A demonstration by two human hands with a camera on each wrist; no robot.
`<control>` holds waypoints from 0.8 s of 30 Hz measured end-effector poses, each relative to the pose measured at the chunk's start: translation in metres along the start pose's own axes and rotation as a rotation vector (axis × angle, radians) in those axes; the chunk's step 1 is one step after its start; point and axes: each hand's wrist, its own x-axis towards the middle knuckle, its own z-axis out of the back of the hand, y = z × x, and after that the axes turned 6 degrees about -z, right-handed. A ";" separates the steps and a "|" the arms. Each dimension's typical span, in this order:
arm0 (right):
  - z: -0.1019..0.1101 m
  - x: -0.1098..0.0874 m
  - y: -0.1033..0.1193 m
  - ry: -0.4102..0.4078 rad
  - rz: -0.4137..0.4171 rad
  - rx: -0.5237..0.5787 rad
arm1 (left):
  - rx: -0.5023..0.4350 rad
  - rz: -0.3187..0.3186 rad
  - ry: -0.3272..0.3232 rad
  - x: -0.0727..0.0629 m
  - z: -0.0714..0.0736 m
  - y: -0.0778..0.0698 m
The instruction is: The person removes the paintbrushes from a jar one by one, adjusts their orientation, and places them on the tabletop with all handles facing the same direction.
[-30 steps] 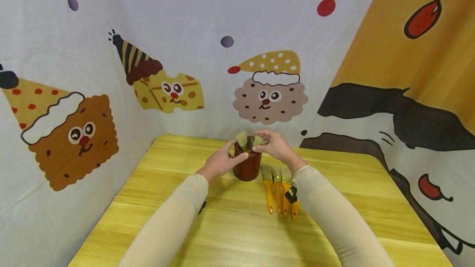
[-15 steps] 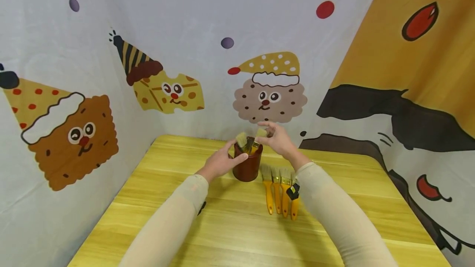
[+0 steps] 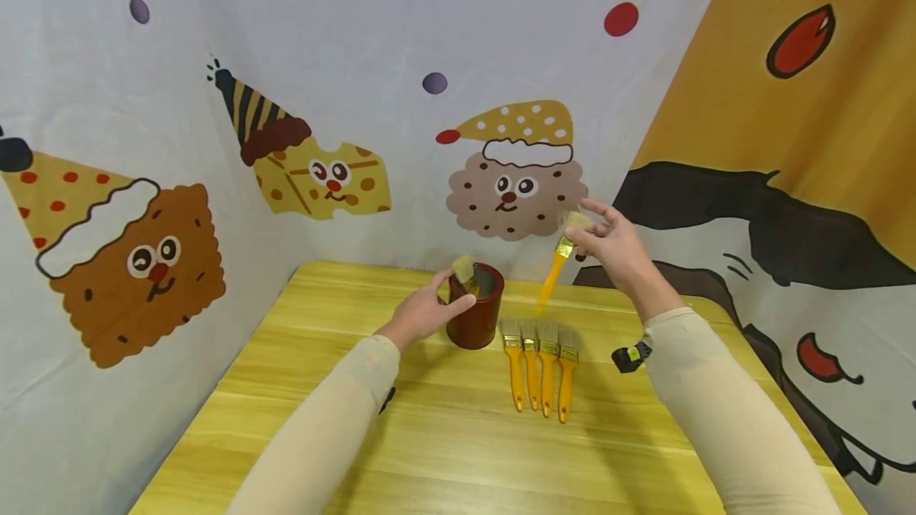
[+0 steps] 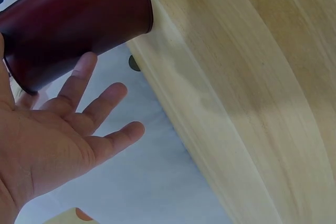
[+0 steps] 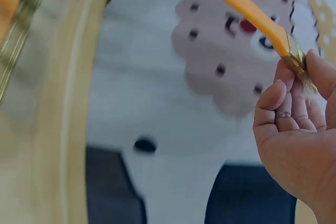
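In the head view, a dark red-brown cup [image 3: 475, 316] stands near the table's far edge. My left hand [image 3: 422, 312] holds it at the left of its rim between thumb and fingers; the left wrist view shows other fingers spread beside the cup [image 4: 84, 19]. One paintbrush [image 3: 463, 269] leans inside, bristles up. Right of the cup, my right hand [image 3: 619, 249] is raised, pinching another paintbrush [image 3: 554, 269] by its bristle end. Its orange handle [image 5: 241, 1] points down and away from the fingers. Several similar paintbrushes [image 3: 547, 368] lie side by side on the table, bristles toward the back.
The wooden table [image 3: 429, 451] meets a pale cloth wall [image 3: 343, 70] printed with cartoon food figures at its back and left. A small black device [image 3: 630, 358] is strapped at the right wrist.
My right hand has drawn a paintbrush up out of the cup and carried it right, above the row of brushes. My left hand has stayed at the cup.
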 end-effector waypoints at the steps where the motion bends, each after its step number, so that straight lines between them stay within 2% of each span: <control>1: 0.008 -0.002 -0.005 -0.007 -0.009 -0.006 | 0.000 -0.002 -0.002 0.000 0.000 0.000; 5: 0.033 -0.012 -0.026 -0.031 -0.063 -0.043 | -0.003 0.000 -0.003 -0.001 0.000 0.000; 10: 0.048 -0.021 -0.050 -0.065 -0.115 -0.098 | -0.013 -0.002 -0.004 -0.002 0.000 -0.002; 24: 0.035 -0.025 -0.111 0.041 -0.186 -0.054 | -0.017 -0.008 -0.009 -0.001 0.000 0.000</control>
